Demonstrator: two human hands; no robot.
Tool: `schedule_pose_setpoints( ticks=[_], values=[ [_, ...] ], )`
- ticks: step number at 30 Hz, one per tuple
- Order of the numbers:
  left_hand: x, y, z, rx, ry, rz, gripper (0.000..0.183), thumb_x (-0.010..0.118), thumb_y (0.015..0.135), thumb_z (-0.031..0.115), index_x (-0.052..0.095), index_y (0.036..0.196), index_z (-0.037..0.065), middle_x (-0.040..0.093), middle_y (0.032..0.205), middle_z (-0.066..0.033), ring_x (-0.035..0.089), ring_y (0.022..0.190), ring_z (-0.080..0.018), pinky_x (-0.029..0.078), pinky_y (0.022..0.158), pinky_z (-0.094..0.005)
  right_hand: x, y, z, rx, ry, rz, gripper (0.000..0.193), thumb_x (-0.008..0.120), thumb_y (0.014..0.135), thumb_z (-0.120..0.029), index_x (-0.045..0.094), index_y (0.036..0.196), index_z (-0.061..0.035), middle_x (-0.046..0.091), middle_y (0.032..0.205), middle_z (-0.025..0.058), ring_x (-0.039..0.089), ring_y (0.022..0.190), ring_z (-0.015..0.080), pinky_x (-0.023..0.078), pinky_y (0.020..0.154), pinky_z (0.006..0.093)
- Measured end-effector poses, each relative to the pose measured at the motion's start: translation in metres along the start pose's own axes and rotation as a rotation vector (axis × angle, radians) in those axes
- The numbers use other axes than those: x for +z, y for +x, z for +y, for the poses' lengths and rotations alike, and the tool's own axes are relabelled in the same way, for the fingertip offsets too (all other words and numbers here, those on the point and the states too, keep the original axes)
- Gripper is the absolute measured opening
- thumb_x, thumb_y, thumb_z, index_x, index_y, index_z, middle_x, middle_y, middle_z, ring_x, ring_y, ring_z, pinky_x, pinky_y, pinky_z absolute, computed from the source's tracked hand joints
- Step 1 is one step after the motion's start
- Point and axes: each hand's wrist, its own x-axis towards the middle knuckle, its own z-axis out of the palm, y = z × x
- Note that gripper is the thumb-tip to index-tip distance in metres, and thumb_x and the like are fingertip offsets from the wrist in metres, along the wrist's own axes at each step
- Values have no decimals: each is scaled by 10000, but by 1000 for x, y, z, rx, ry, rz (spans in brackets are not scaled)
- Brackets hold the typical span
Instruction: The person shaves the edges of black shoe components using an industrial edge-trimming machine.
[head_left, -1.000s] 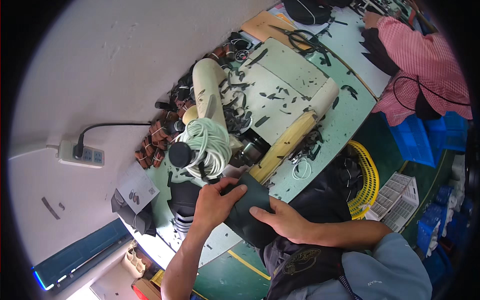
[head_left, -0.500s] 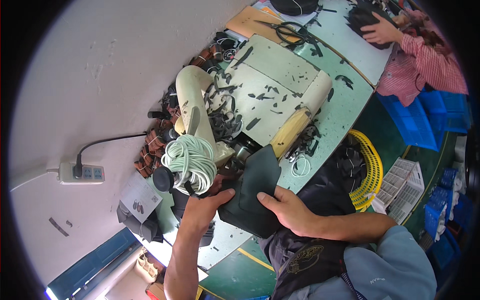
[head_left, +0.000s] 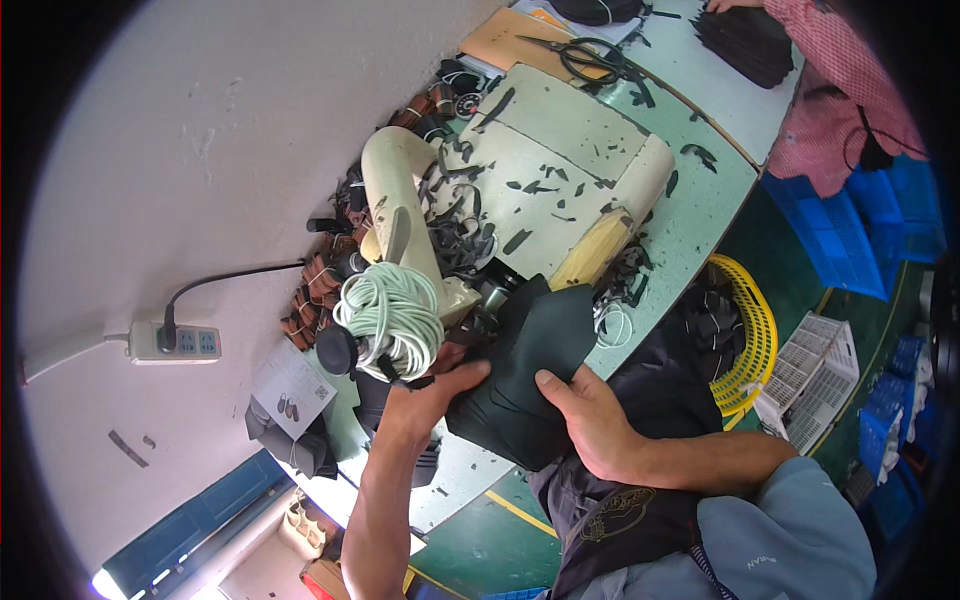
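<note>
Between my two hands is a stack of black flat pieces [head_left: 540, 335], layered and slightly fanned, looking like cut leather or fabric. My left hand [head_left: 430, 400] grips its left edge, thumb on top; its other fingers are partly hidden behind a coil of pale green cord [head_left: 390, 305]. On the stack's right side, my right hand [head_left: 600, 425] pinches with the thumb above and fingers underneath. The pieces are close against the front of a cream-coloured machine [head_left: 560, 130], whose curved arm [head_left: 390, 180] stands at left. Dark scraps lie over the machine.
Black scissors [head_left: 580, 58] rest on a brown envelope at the far end. Tied brown bundles [head_left: 318, 280] line the wall. A yellow basket [head_left: 765, 340] with black pieces stands right of the table. A co-worker's pink checked sleeve [head_left: 850, 60] is at the far right, beside blue crates [head_left: 840, 235].
The black pieces have shifted and fanned apart, showing several layers. My right hand has moved slightly right. The co-worker's hand has drawn back from the dark stack at the far right.
</note>
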Motion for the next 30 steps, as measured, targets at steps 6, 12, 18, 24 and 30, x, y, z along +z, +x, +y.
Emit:
schedule_pose_setpoints(
  ticks=[6, 12, 18, 24, 30],
  values=[
    [1, -8, 11, 38, 35, 42, 348, 726, 813, 201, 683, 1045, -55, 704, 923, -90, 646, 802, -124, 504, 746, -246, 9, -9, 5, -71, 34, 1, 299, 492, 992, -106, 446, 1268, -1, 567, 1181, 67, 555, 1054, 133, 454, 932, 297],
    [7, -6, -5, 195, -129, 74, 458, 758, 799, 255, 640, 1139, -29, 682, 1007, -89, 623, 918, -143, 481, 826, -270, 1, 1, -11, -112, -6, 41, 329, 509, 962, -54, 463, 1285, -16, 572, 1214, 81, 559, 1105, 161, 435, 980, 315],
    [6, -6, -12, -10, 61, 70, 439, 759, 791, 265, 656, 1113, -14, 681, 1009, -65, 604, 901, -106, 468, 828, -243, -1, -10, -2, -43, 47, -42, 406, 502, 960, -28, 385, 1349, -28, 524, 1290, 89, 520, 1183, 174, 408, 1040, 337],
    [10, 5, -9, 175, 295, 194, 360, 754, 790, 324, 714, 1015, 45, 695, 930, -21, 605, 857, -76, 464, 802, -216, 6, -12, -6, -39, 97, -19, 404, 511, 950, -20, 386, 1334, -22, 533, 1268, 90, 539, 1154, 183, 432, 1019, 341],
    [1, -27, 1, 59, -212, 7, 523, 735, 814, 122, 538, 1261, -65, 618, 1170, -148, 573, 1091, -177, 445, 947, -287, -4, 6, -14, -47, 85, 10, 345, 544, 919, -30, 461, 1253, 1, 577, 1193, 102, 581, 1082, 177, 471, 956, 332]
  ],
)
